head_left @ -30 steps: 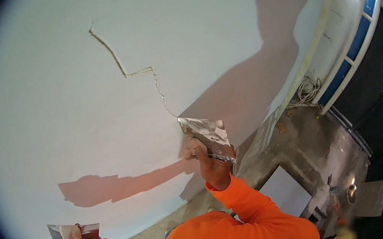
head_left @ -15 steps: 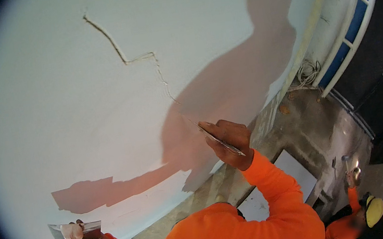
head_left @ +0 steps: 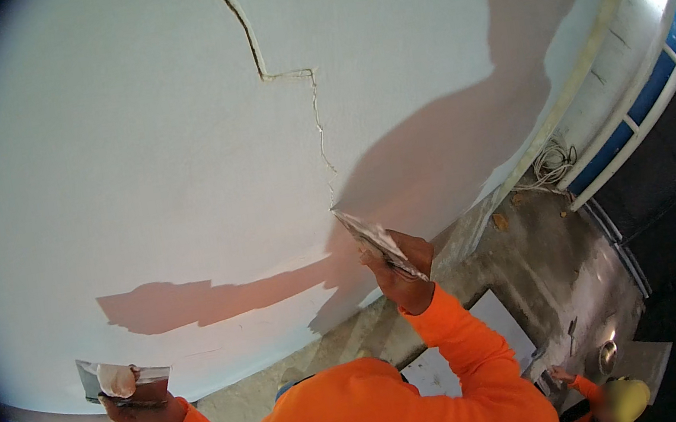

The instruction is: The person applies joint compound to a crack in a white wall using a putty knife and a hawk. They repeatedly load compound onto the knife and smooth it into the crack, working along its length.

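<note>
A pale wall (head_left: 165,167) has a jagged crack (head_left: 250,41) running down it, wide above and thin below. My right hand (head_left: 405,279) grips a flat metal scraper (head_left: 370,237) smeared with whitish paste. The scraper's tip meets the wall at the crack's lower end. Low at the left, my left hand (head_left: 140,418) holds a wide metal blade (head_left: 154,385) from beneath, apart from the wall. On that blade sits a lump of off-white paste (head_left: 117,380). Some fingers of both hands are hidden behind the blades.
At the lower right, a person in a yellow hard hat (head_left: 627,400) reaches out a hand (head_left: 564,375) near a metal bowl (head_left: 608,357). A pale board (head_left: 504,326) lies on the concrete floor. Coiled cable (head_left: 553,161) lies beside a white railing with blue panels (head_left: 656,89).
The view has shifted. My right hand has turned the scraper, so its paste-smeared face now shows. My left hand still holds its blade. The other person's hand has moved away from the bowl.
</note>
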A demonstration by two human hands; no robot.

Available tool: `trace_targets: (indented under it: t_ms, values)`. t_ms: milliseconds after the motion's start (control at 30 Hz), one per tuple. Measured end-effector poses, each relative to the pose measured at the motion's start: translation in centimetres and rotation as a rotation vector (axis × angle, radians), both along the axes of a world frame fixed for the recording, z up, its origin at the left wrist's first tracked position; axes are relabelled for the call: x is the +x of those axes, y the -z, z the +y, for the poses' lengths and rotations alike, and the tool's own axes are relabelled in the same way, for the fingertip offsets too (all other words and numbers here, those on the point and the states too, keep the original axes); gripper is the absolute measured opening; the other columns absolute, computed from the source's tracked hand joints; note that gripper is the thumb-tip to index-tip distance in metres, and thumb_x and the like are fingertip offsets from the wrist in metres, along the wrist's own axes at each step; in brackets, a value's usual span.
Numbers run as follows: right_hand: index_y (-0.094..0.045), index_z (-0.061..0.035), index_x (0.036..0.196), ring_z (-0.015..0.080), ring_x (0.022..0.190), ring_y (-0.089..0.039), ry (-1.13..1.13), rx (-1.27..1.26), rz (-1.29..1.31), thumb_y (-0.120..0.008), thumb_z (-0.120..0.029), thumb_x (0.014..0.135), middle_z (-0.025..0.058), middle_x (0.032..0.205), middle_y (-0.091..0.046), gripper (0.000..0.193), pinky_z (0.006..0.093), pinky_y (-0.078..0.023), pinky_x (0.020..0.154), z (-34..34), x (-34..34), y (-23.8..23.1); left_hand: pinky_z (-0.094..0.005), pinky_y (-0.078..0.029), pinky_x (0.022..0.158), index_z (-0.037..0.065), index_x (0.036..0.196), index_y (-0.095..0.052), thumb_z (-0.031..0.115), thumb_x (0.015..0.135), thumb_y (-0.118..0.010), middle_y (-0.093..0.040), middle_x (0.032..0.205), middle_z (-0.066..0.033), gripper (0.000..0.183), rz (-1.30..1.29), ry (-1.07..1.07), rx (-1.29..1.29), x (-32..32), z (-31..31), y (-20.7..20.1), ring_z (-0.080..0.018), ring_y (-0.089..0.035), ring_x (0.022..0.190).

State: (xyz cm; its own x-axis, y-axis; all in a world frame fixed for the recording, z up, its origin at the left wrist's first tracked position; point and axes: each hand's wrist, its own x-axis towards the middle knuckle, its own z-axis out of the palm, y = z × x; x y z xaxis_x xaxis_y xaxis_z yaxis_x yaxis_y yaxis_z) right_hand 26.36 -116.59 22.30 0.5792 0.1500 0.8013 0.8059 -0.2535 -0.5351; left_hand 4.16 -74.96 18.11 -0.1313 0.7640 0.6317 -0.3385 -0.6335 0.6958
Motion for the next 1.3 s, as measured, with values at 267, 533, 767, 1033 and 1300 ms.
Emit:
trace_targets:
  t_ms: [267, 533, 767, 1033, 1300]
  values:
    - [-0.076, -0.0041, 0.107, 0.0158, 0.065, -0.07, -0.162, -0.141, -0.037, -0.074, -0.017, 0.093, 0.0092, 0.084, -0.076, 0.019, 0.0318, -0.055, 0.057, -3.0, 0.0, -10.5, -0.0471, -0.057, 0.097, 0.003, 0.136, -0.053, 0.028, 0.104, -0.052, -0.061, 0.13, -0.0164, 0.04, -0.36, 0.634, -0.46, 0.6, -0.1, -1.6, -0.0269, -0.063, 0.113]
    - [-0.07, -0.005, 0.11, 0.0175, 0.075, -0.072, -0.163, -0.23, -0.049, -0.08, -0.022, 0.088, 0.0098, 0.086, -0.074, 0.029, 0.0331, -0.057, 0.063, -0.4, 5.9, -21.9, -0.0439, -0.057, 0.095, 0.007, 0.13, -0.059, 0.043, 0.101, -0.054, -0.063, 0.127, -0.0096, 0.047, -0.247, 0.524, -0.462, 2.0, -1.6, -2.7, -0.0243, -0.064, 0.115]
    - [-0.07, -0.0048, 0.111, 0.0333, 0.068, -0.071, 0.005, -0.889, -0.087, -0.074, -0.033, 0.089, 0.0178, 0.077, -0.071, 0.036, 0.0461, -0.055, 0.063, 3.6, 2.4, -15.4, -0.0439, -0.051, 0.099, 0.007, 0.13, -0.059, 0.043, 0.101, -0.053, -0.063, 0.126, -0.0086, 0.047, -0.343, 0.712, -0.49, 1.6, -1.6, -2.1, -0.0244, -0.062, 0.116]
    - [-0.077, -0.0055, 0.105, 0.0171, 0.07, -0.073, -0.23, 0.165, -0.317, -0.081, -0.001, 0.078, 0.0099, 0.082, -0.075, 0.028, 0.0306, -0.057, 0.055, 2.3, 3.1, -19.4, -0.0433, -0.052, 0.097, 0.008, 0.129, -0.061, 0.045, 0.101, -0.052, -0.064, 0.125, -0.008, 0.047, -0.371, 0.696, -0.476, 2.3, -3.0, -3.0, -0.0244, -0.064, 0.112]
    - [-0.067, -0.0159, 0.136, 0.018, 0.075, -0.073, 0.205, -0.219, -0.737, -0.071, -0.013, 0.088, 0.0086, 0.095, -0.076, 0.049, 0.0307, -0.061, 0.062, 5.5, 1.7, -18.0, -0.0397, -0.051, 0.092, 0.008, 0.123, -0.06, 0.047, 0.103, -0.048, -0.063, 0.121, -0.0073, 0.045, -0.45, 0.785, -0.539, 2.0, -3.6, -4.2, -0.0227, -0.062, 0.112]
